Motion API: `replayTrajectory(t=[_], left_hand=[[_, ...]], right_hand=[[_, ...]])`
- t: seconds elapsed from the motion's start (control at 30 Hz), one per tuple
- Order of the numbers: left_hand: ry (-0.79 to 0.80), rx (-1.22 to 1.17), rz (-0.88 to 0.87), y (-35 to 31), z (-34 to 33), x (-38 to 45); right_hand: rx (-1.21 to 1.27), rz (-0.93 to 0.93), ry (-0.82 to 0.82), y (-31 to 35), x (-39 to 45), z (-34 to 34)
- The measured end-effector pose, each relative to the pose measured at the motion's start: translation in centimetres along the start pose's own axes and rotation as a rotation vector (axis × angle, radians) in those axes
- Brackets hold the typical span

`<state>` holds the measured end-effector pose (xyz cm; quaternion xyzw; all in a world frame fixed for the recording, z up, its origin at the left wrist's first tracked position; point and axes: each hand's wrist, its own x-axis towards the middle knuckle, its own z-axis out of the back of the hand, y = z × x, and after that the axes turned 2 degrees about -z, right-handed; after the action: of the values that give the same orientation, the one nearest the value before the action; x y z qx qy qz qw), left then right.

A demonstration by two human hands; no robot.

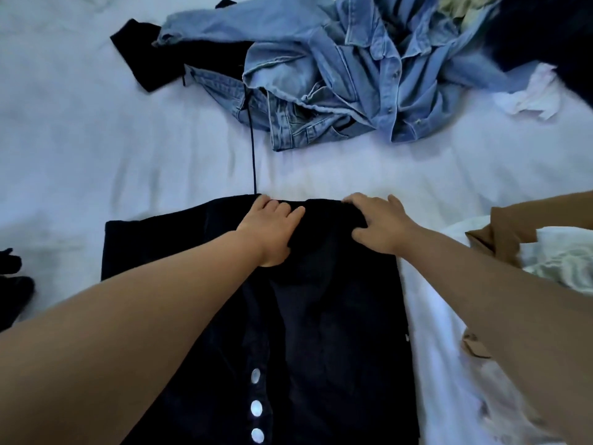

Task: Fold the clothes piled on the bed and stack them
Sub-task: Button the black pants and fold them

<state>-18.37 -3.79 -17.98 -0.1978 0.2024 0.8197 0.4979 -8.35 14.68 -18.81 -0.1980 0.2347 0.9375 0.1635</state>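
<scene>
A white, lightly wrinkled bed sheet (pixel 96 139) covers the bed, stretching across the whole view beneath everything else.

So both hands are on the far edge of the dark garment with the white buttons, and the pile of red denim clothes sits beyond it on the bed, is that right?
One detail is off: the denim clothes are light blue, not red, as the head view shows. The rest holds: the left hand and right hand are on the far edge of the dark garment with white buttons, on the bed.
</scene>
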Motion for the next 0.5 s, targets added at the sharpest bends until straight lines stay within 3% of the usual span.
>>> replayTrajectory(t=[0.1,0.23,0.37,0.5], left_hand=[[-0.067,0.02,0.003,1.5,0.8,-0.1],[-0.195,-0.268,0.112,4.3,2.6,-0.1],[-0.483,-0.404,0.155,4.8,3.5,0.9],[-0.495,-0.41,0.251,2.0,2.2,1.2]], right_hand=[[-0.212,-0.042,0.044,-1.1,0.0,1.6],[-0.419,-0.173,0.062,-3.0,-0.2,4.9],[-0.427,-0.341,-0.063,-4.0,-0.8,6.3],[-0.599,-0.358,-0.261,-1.7,-1.8,3.7]])
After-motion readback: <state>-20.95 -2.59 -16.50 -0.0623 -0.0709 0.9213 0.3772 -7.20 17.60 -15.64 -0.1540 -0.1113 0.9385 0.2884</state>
